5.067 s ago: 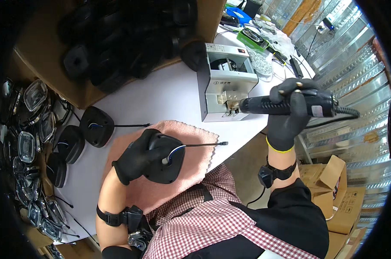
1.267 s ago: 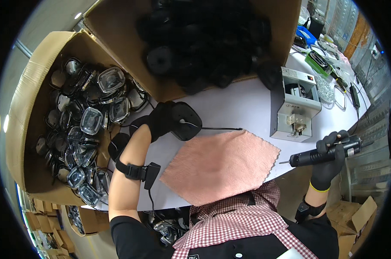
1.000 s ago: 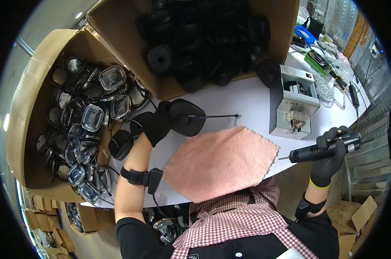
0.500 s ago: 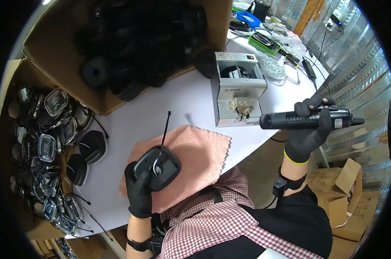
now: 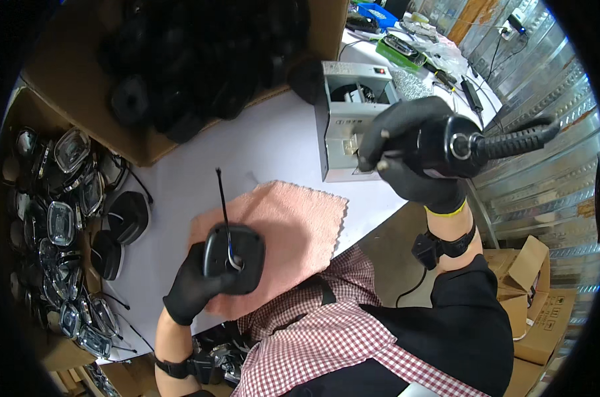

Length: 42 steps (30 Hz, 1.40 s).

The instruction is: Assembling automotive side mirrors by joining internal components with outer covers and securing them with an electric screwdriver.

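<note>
The left hand (image 5: 195,286) grips a black case (image 5: 251,250) above the pink cloth (image 5: 303,231). The right hand (image 5: 404,124), wrapped round a power screwdriver (image 5: 439,149), has swung up since a moment ago, hiding the tool's tip and part of the metal machine (image 5: 339,126) beyond.

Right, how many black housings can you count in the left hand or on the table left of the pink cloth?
3: one black housing in the left hand; a farther housing and a nearer housing on the table, left of the cloth. Others may be hidden.
</note>
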Motion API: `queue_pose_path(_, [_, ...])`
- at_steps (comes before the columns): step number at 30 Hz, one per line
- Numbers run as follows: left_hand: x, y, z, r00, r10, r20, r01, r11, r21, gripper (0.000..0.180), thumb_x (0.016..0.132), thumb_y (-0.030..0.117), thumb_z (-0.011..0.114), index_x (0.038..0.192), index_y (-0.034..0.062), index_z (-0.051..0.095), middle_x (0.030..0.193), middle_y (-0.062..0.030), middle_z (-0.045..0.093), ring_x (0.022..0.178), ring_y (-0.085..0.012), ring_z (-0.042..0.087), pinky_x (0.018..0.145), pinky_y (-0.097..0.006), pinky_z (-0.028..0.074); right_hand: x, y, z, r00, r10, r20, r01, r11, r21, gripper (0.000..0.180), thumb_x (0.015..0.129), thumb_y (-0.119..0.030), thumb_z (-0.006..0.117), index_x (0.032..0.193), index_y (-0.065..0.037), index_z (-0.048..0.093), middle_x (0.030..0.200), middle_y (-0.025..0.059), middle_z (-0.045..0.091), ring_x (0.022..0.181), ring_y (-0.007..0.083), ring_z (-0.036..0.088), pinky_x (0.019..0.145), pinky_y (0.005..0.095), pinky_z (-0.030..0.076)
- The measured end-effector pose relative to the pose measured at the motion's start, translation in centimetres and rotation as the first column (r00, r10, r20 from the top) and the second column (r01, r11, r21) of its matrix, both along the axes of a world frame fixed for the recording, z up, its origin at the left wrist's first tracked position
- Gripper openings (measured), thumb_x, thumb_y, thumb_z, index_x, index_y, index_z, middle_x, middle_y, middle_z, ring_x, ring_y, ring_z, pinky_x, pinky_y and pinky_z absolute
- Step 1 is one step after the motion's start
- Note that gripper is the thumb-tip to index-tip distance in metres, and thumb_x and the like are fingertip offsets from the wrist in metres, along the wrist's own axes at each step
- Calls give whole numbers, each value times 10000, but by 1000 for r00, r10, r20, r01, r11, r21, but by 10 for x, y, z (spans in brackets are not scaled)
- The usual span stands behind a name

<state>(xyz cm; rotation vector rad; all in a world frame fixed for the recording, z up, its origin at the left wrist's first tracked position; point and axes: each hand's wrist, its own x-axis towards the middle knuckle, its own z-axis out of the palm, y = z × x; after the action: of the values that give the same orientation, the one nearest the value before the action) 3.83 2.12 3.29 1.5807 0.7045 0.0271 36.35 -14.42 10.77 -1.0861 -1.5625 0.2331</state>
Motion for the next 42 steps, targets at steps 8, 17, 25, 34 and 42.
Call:
queue_pose_path(8, [13,-17,-17,959,227,168,-223,974,-44,711,689,181,778,1308,31,463,1174,-63,573,1067,-183,576,919,-317,493,-33,-15,-12,792,-114,-599,242,961,136,192,879,-1,535,1065,-42,513,779,81,580,635,133,533,569,265,480])
queue_pose_path(17, [10,-18,-17,959,222,177,-214,975,-67,663,705,184,767,1280,30,475,1161,-71,573,1051,-170,574,912,-311,492,-96,22,-38,764,255,-593,-54,941,335,309,908,-200,609,1183,-116,496,779,38,500,559,112,455,541,292,374])
queue_pose_path(25, [6,-21,-24,954,255,158,-255,967,-22,724,730,218,779,1316,9,410,1198,-90,554,1079,-178,570,929,-325,491,-105,35,-50,751,124,-649,4,981,192,324,901,-238,649,1124,-126,442,799,76,562,609,143,526,564,304,460])
queue_pose_path(34, [8,-19,-33,951,238,197,-238,971,-23,693,737,213,768,1298,4,419,1188,-93,562,1058,-183,576,910,-319,490,-107,52,-64,795,146,-589,-48,983,179,302,893,-187,665,1051,-119,416,718,80,545,557,147,520,522,292,461])
queue_pose_path(42, [12,-20,-27,956,241,166,-237,970,-49,675,736,202,760,1289,1,429,1171,-92,579,1048,-190,584,903,-322,498,-104,53,-59,890,130,-438,-121,991,50,216,818,-36,699,969,-63,546,768,99,596,626,189,602,560,319,514])
